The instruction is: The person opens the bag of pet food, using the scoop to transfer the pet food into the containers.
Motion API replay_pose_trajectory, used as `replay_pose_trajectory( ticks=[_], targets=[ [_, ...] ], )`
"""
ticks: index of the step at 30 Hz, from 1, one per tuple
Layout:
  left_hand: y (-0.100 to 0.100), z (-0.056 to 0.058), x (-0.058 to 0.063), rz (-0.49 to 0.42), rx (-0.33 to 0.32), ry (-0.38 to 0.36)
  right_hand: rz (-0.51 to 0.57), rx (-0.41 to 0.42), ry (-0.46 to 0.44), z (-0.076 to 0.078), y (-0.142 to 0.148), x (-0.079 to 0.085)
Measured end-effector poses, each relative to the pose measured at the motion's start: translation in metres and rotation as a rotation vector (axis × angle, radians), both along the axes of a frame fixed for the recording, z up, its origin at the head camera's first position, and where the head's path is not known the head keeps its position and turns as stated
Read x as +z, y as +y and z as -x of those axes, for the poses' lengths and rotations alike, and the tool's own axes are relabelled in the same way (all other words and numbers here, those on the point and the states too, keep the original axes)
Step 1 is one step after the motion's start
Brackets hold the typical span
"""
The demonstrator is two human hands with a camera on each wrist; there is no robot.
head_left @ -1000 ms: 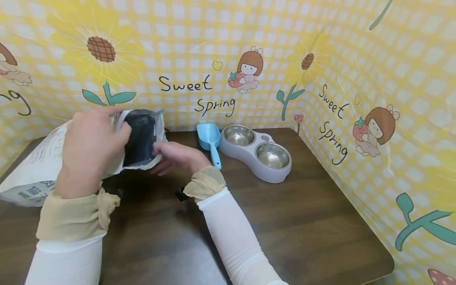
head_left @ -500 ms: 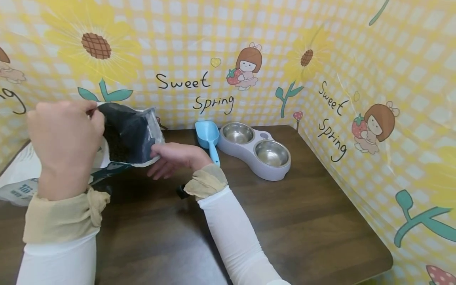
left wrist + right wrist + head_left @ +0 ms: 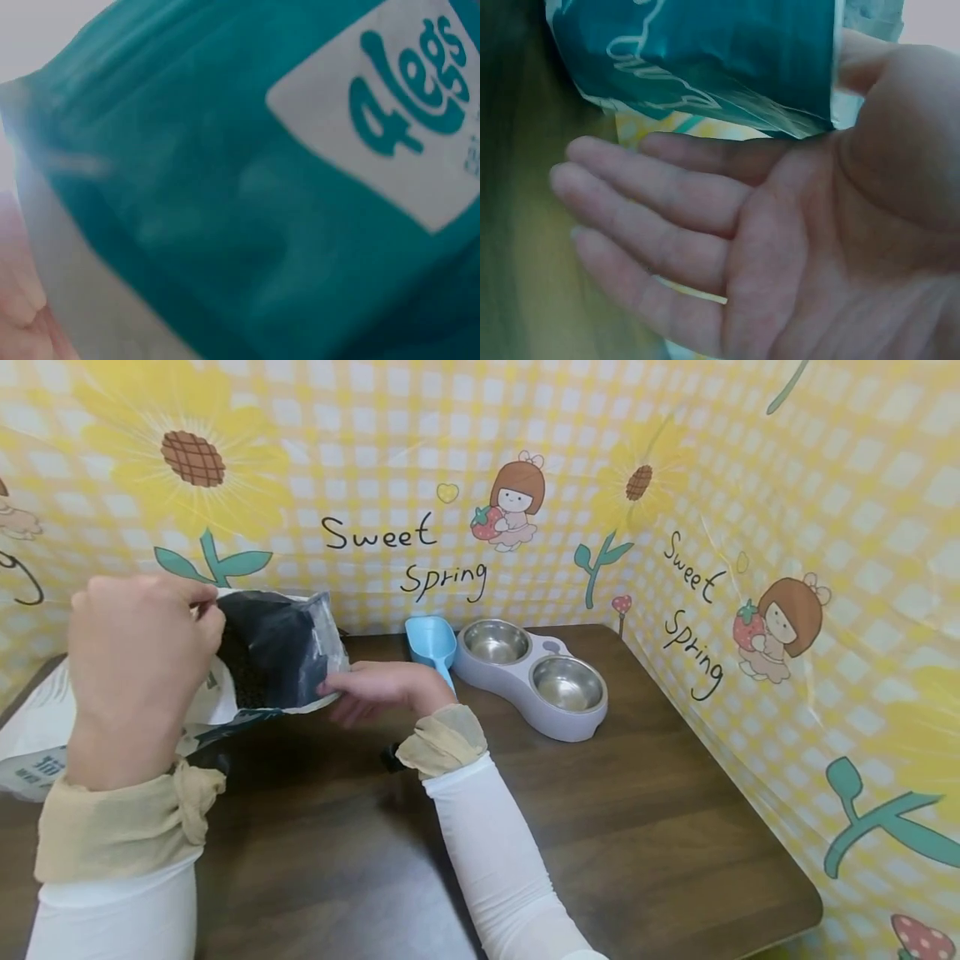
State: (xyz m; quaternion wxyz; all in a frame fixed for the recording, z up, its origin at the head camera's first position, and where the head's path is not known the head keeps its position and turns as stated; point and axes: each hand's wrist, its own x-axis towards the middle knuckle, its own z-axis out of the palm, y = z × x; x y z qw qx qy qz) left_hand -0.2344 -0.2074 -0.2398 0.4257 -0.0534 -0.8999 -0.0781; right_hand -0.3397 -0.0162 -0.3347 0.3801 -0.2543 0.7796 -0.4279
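A pet food bag (image 3: 281,647) lies on its side at the left, its mouth turned towards the right and its dark lining showing. Dark grainy contents are visible deep inside. My left hand (image 3: 138,677) pinches the mouth's left edge. At the right edge, my right hand (image 3: 382,685) holds the rim, thumb inside and index finger outside, while the other fingers extend loosely. The left wrist view is filled by the teal bag front (image 3: 202,187) with "4Legs" lettering. In the right wrist view, the palm (image 3: 780,247) faces the camera below the bag's edge (image 3: 705,67).
On the brown table (image 3: 600,827), a light blue scoop (image 3: 431,639) lies behind my right hand. Next to it stands a lilac double pet feeder (image 3: 525,681) with two steel bowls. Patterned yellow cloth (image 3: 360,452) hangs along the back and right sides.
My left hand has moved left with its edge of the bag, so the mouth is wider and the dark contents show. The right hand has stayed nearly in place at the rim.
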Motion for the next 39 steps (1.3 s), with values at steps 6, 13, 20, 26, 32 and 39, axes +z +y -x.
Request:
replay_pose_trajectory(
  ticks=[6, 13, 20, 26, 32, 39],
  targets=[
    [-0.007, -0.004, 0.001, 0.041, 0.004, -0.058, -0.034, 0.006, 0.054, -0.005, 0.007, 0.010],
    [-0.009, -0.007, 0.000, 0.021, -0.046, -0.071, -0.150, 0.025, 0.243, -0.014, 0.024, 0.024],
    [-0.010, -0.005, 0.003, 0.038, -0.061, -0.024, -0.261, -0.109, 0.548, -0.013, 0.075, 0.047],
    [-0.022, -0.005, 0.003, 0.095, -0.160, -0.044, -0.348, -0.270, 0.608, -0.004, 0.120, 0.047],
    [-0.035, -0.010, 0.003, 0.089, -0.194, -0.067, -0.441, -0.251, 0.575, -0.001, 0.123, 0.040],
    [-0.049, -0.009, 0.001, -0.004, -0.217, -0.119, -0.488, -0.034, 0.554, -0.010, 0.076, 0.031]
  ],
)
